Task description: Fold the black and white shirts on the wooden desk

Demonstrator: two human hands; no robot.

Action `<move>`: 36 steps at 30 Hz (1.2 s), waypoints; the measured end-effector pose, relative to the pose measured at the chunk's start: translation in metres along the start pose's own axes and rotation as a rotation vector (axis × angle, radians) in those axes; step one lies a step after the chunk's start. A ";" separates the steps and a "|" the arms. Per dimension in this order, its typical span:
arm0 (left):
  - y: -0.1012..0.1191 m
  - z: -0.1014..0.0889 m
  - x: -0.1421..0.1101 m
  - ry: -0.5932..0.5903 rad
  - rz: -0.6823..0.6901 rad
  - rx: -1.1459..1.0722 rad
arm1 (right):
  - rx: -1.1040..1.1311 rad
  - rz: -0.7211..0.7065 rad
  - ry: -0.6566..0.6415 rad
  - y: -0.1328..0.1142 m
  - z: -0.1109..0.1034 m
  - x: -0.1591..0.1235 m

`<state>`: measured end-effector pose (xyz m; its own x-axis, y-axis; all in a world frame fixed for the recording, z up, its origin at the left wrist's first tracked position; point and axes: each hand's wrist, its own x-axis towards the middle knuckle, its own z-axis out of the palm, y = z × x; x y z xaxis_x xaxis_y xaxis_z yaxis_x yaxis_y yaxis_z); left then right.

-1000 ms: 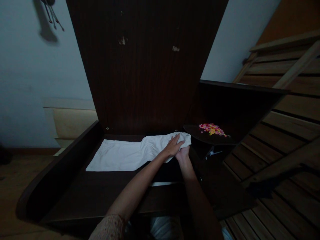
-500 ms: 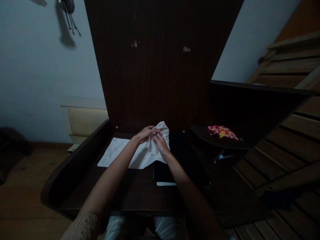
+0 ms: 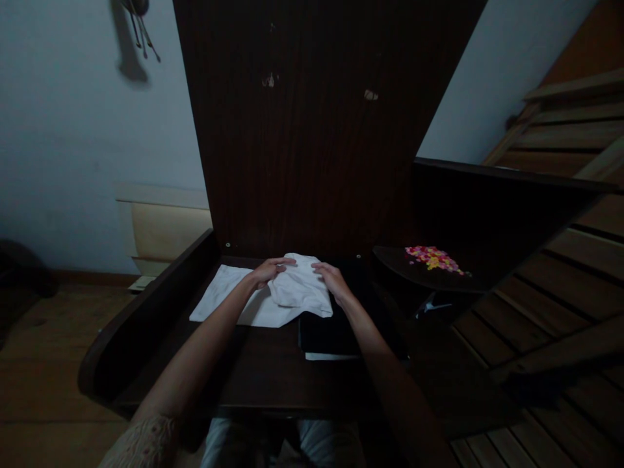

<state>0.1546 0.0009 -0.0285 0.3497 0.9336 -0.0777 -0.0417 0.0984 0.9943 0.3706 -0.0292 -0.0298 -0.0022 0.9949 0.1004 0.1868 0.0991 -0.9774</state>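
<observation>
A white cloth [image 3: 301, 286], possibly a garment, lies on the dark wooden desk [image 3: 253, 370], its right part bunched and lifted over the flat left part. At the left edge of the bunched part, my left hand [image 3: 267, 271] pinches the fabric between thumb and fingers. My right hand [image 3: 332, 278] grips the upper right edge of the same cloth. Under the cloth's right end and my right forearm lies a black folded cloth or flat item [image 3: 326, 337], with a white strip showing along its front edge. The dim light hides its kind.
Pink, red and yellow petal-like bits [image 3: 433, 258] lie on a small rounded shelf [image 3: 394, 263] at the right. A raised side board [image 3: 141, 325] borders the desk's left. Behind stands a tall dark panel [image 3: 312, 143]; slatted wood [image 3: 560, 279] is at far right.
My hands have moved apart, the left to the left and the right to the right. The peaked fold of the white cloth between them has come down and spread wider.
</observation>
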 end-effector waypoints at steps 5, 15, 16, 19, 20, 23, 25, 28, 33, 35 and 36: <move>0.027 0.000 -0.008 -0.016 -0.063 -0.118 | -0.167 -0.068 0.025 0.002 -0.008 -0.012; 0.071 -0.027 -0.034 0.026 0.072 -0.096 | -0.888 -0.407 -0.232 -0.007 0.047 -0.070; 0.074 -0.033 -0.037 0.043 0.076 -0.085 | -0.951 -0.427 -0.206 -0.007 0.053 -0.072; 0.079 -0.056 -0.050 0.097 0.057 -0.031 | -1.122 -0.443 -0.199 -0.008 0.064 -0.072; 0.080 -0.065 -0.054 0.115 0.031 0.005 | -1.164 -0.446 -0.231 -0.009 0.067 -0.072; 0.075 -0.090 -0.061 0.182 -0.096 0.163 | -1.260 -0.445 -0.372 -0.012 0.075 -0.070; 0.063 -0.105 -0.063 0.244 -0.169 0.278 | -1.329 -0.419 -0.430 -0.013 0.081 -0.071; 0.039 -0.124 -0.062 0.362 -0.243 0.479 | -1.408 -0.405 -0.439 -0.012 0.089 -0.073; 0.006 -0.141 -0.059 0.548 -0.335 0.683 | -1.429 -0.404 -0.448 -0.011 0.094 -0.077; -0.002 -0.143 -0.060 0.578 -0.334 0.679 | -1.431 -0.380 -0.448 -0.013 0.094 -0.077; -0.005 -0.143 -0.061 0.588 -0.324 0.672 | -1.431 -0.369 -0.456 -0.014 0.095 -0.077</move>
<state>0.0000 -0.0071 -0.0389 -0.2853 0.9374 -0.1996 0.5857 0.3354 0.7378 0.2751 -0.1060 -0.0418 -0.4979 0.8665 -0.0358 0.8606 0.4988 0.1030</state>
